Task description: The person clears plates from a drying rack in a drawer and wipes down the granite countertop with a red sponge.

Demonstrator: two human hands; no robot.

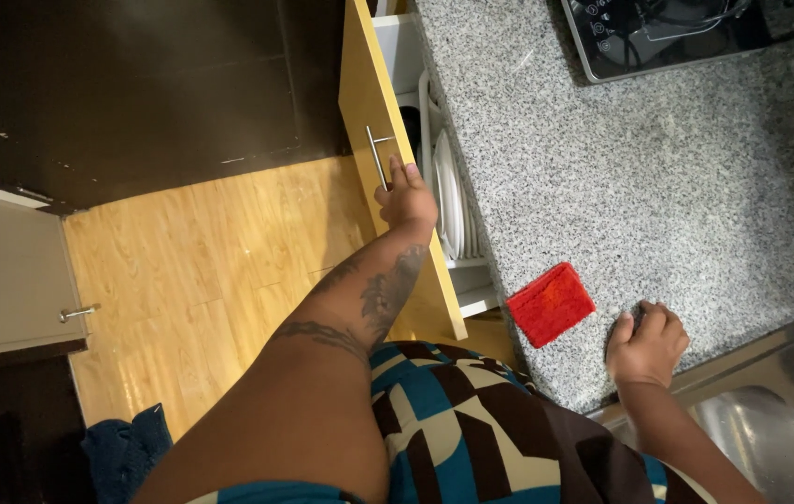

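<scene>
My left hand (408,198) reaches out to an open yellow drawer front (367,84), its fingers at the lower end of the metal bar handle (377,154). Behind that front, white plates (448,191) stand on edge in a rack. My right hand (649,345) rests on the speckled grey granite counter (621,168) near its front edge, with the fingers curled over a small dark object (633,317) that is mostly hidden. A red square sponge (551,303) lies on the counter just left of that hand, apart from it.
A black induction hob (658,33) sits at the counter's far end. A steel sink (770,420) lies at the lower right. A grey cabinet door (5,271) stands open at the left over wooden flooring (201,271), with a blue cloth (121,448) on the floor.
</scene>
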